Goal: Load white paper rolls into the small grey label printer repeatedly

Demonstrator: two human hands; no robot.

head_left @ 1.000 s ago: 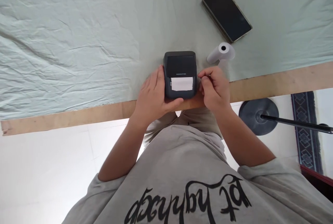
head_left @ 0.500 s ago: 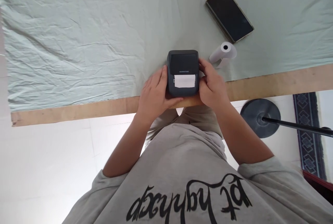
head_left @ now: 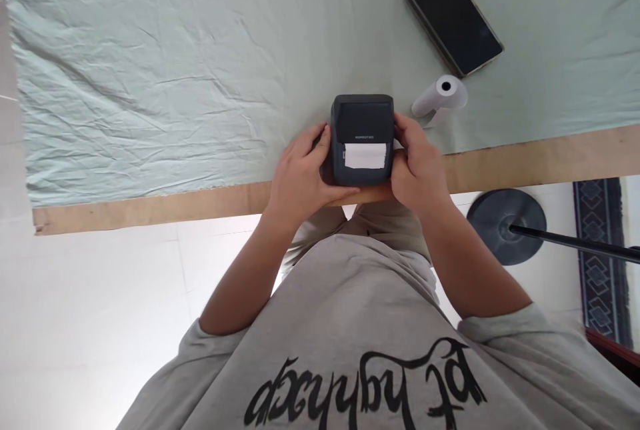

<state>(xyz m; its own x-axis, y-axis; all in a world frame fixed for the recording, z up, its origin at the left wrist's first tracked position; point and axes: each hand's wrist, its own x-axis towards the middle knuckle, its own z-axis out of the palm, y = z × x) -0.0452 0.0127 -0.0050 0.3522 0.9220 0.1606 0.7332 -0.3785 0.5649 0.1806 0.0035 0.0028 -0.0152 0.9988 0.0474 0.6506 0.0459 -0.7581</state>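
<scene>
The small dark printer [head_left: 364, 122] sits at the near edge of the desk [head_left: 165, 103], a strip of white paper [head_left: 366, 156] showing on its top. The left hand [head_left: 303, 173] and right hand [head_left: 421, 170] hold it between them, a grip on each side — how firmly, I can't quite tell. Beyond the right hand lies a paper roll [head_left: 434, 98] — a phone [head_left: 456, 20] just beside it.

I had the printer [head_left: 364, 122] between my left hand [head_left: 300, 180] and my right hand [head_left: 419, 167], a squat, dark grey box with rounded corners and a glossy black lid, closed, bearing small pale lettering. It sat face up, squared to me, its near side reaching the table's wooden edge [head_left: 150, 212]. The white paper strip [head_left: 365, 156] lay flat across its top, toward that edge, its end slightly ragged.
</scene>
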